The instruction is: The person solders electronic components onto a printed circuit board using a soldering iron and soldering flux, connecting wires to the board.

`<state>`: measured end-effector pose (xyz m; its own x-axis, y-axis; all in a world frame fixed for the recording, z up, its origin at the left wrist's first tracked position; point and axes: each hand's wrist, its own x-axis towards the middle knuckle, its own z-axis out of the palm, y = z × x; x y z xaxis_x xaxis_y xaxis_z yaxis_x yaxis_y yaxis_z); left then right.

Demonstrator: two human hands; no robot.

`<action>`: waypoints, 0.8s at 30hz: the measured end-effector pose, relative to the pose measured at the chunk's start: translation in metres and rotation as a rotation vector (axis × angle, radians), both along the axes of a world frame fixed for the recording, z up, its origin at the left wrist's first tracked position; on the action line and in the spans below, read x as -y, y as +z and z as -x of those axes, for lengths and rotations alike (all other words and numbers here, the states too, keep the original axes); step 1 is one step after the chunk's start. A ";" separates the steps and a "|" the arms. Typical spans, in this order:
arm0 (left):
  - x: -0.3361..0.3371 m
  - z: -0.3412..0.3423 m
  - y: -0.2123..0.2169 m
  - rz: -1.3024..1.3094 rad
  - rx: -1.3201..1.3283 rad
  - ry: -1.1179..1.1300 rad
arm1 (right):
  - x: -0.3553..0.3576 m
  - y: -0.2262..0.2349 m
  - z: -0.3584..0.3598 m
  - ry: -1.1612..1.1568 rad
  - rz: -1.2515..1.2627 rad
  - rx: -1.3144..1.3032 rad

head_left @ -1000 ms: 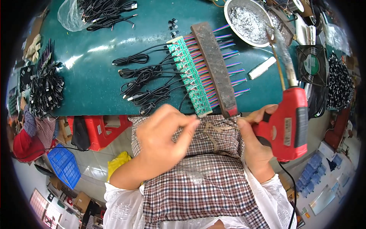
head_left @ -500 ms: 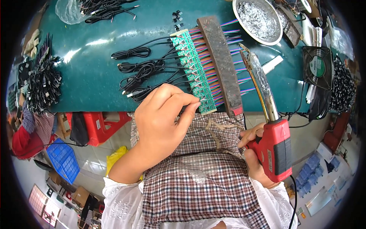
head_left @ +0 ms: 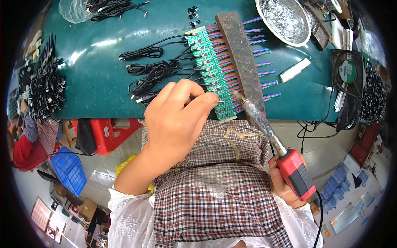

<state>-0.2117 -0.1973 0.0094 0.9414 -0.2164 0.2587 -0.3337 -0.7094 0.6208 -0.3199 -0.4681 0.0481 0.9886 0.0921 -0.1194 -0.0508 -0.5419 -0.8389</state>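
My left hand (head_left: 178,115) is closed in a pinch over the near end of a row of green circuit boards (head_left: 209,68). A thin wire shows at its fingertips, mostly hidden by them. My right hand (head_left: 285,186) grips a red and black soldering gun (head_left: 295,173), its metal barrel pointing up and left. The gun's tip is close to the boards' right edge, near my left fingertips; whether it touches cannot be made out. Coiled black cables (head_left: 155,72) run into the boards from the left. Striped ribbon wires (head_left: 264,64) pass under a dark bar (head_left: 244,62) on the right.
A metal bowl (head_left: 307,38) with silvery scraps stands at the far right, a white block (head_left: 295,70) nearer. Right of these is a small black fan (head_left: 346,73). Small black parts (head_left: 193,12) lie beyond the boards. A cable bundle (head_left: 46,89) hangs together at the left.
The soldering gun has swung left and its tip come down near the boards. My left hand has shifted slightly away from me, still pinched. The view has moved a little.
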 end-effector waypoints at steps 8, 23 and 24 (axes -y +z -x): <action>0.000 -0.003 -0.001 -0.038 0.005 -0.017 | 0.000 0.004 -0.003 0.028 0.092 -0.045; 0.000 -0.003 -0.002 -0.032 0.002 -0.009 | -0.004 0.003 -0.010 0.055 0.034 -0.078; 0.000 -0.003 -0.002 -0.033 0.002 -0.010 | -0.004 0.005 -0.012 0.067 0.055 -0.065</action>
